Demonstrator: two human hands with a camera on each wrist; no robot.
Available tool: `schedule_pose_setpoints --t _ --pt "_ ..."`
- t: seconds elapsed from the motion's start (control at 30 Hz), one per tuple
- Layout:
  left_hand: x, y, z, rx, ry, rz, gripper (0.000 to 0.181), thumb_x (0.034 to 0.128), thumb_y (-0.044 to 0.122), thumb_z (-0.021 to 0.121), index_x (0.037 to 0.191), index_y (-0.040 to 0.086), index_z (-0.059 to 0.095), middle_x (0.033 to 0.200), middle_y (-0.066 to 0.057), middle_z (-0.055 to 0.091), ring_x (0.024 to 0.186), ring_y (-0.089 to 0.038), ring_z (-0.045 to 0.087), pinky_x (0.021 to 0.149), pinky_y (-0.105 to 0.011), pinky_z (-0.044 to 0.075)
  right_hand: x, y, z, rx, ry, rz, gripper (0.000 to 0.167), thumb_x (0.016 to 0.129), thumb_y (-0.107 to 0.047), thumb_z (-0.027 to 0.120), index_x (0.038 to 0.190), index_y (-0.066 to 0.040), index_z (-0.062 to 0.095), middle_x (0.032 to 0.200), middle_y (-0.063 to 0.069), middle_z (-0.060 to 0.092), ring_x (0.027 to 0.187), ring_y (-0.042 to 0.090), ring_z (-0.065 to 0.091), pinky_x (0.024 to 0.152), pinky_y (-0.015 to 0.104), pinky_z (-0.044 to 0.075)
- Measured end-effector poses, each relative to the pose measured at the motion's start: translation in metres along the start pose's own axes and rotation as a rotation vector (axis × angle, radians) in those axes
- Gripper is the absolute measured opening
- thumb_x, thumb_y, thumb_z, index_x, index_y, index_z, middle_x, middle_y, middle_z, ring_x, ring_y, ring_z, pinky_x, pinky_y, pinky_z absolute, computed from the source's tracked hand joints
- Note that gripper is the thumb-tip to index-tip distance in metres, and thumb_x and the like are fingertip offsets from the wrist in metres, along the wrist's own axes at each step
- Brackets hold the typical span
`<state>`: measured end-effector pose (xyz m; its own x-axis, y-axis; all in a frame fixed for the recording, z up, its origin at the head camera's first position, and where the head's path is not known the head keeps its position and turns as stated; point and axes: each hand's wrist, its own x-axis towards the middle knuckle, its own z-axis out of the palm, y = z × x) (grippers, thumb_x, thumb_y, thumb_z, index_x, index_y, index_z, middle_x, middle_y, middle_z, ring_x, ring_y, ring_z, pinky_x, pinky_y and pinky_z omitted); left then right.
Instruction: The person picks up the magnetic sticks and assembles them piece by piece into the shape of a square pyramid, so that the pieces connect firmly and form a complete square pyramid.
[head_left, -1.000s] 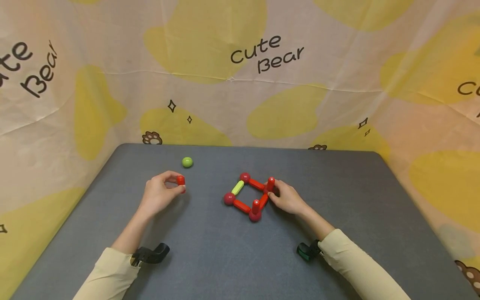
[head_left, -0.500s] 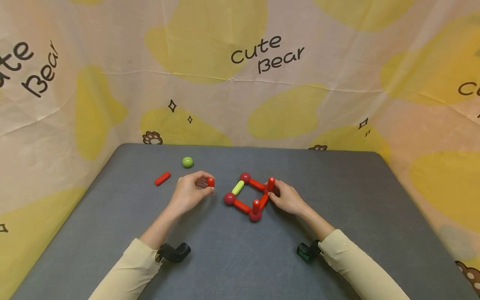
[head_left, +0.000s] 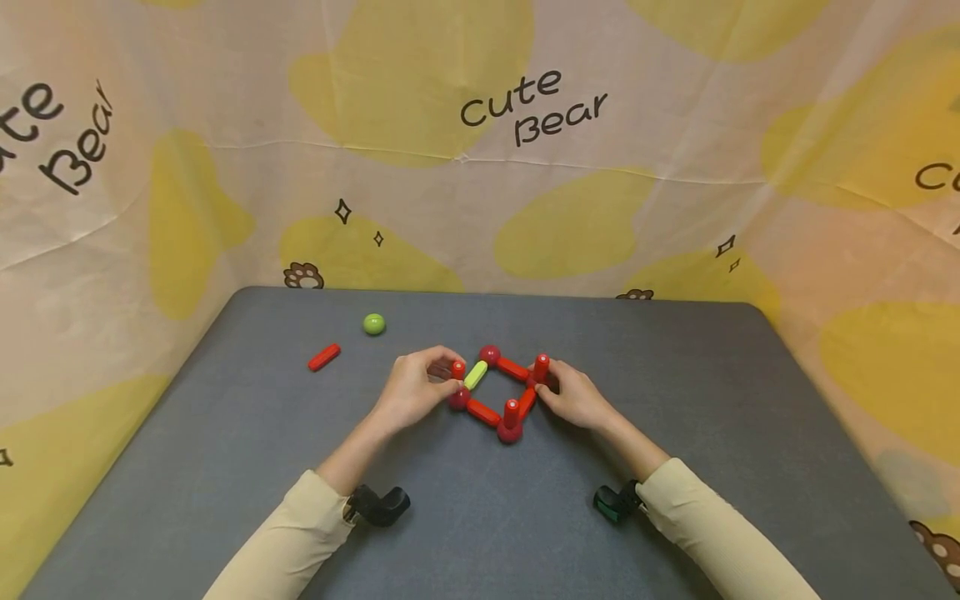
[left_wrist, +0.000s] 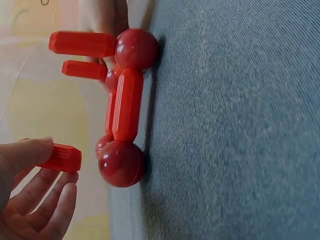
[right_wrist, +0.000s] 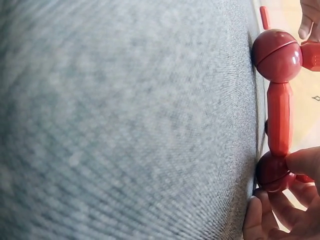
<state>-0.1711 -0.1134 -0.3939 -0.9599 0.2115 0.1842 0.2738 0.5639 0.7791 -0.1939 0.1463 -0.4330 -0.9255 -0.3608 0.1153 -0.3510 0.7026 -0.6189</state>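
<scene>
A square frame of red balls, red rods (head_left: 484, 413) and one yellow-green rod (head_left: 476, 375) lies on the table. Upright red rods (head_left: 512, 414) stand on its front and right balls. My left hand (head_left: 416, 387) pinches a loose red rod (left_wrist: 64, 158) between thumb and fingers, over the frame's left ball (left_wrist: 121, 164). In the left wrist view a gap shows between that rod's end and the ball. At the right corner my right hand (head_left: 577, 400) holds the ball (right_wrist: 272, 172) with thumb and fingertips, under its upright rod.
A spare red rod (head_left: 325, 357) lies to the left on the grey table (head_left: 480, 525), with a green ball (head_left: 373, 324) behind it. A printed cloth (head_left: 420, 100) rises behind the table and at both sides.
My left hand has carried its red rod rightward to the frame's left ball, uncovering another red rod on the table. My right hand has stayed at the right corner.
</scene>
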Motion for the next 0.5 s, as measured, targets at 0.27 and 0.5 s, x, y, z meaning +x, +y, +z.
schedule_pose_setpoints --t 0.27,0.5 --pt "0.0015 -0.0017 0.0066 -0.012 -0.009 -0.003 0.021 0.073 0.004 0.073 0.09 0.015 0.067 0.083 0.002 0.069 0.076 -0.013 0.067 0.066 -0.028 0.052 0.0002 0.0 0.0001 0.0 0.001 0.005 0.027 0.085 -0.009 0.06 0.112 -0.009 0.062 0.102 0.009 0.062 0.092 0.021 0.061 0.083 0.039 0.048" --pt "0.0007 -0.0041 0.0088 -0.009 -0.01 -0.005 0.021 0.0723 0.005 0.074 0.09 0.014 0.067 0.082 0.001 0.069 0.076 -0.012 0.066 0.066 -0.027 0.053 -0.0008 -0.0014 -0.0004 0.016 0.009 -0.005 0.023 0.085 -0.009 0.06 0.107 -0.01 0.063 0.105 0.009 0.063 0.093 0.021 0.061 0.083 0.039 0.048"
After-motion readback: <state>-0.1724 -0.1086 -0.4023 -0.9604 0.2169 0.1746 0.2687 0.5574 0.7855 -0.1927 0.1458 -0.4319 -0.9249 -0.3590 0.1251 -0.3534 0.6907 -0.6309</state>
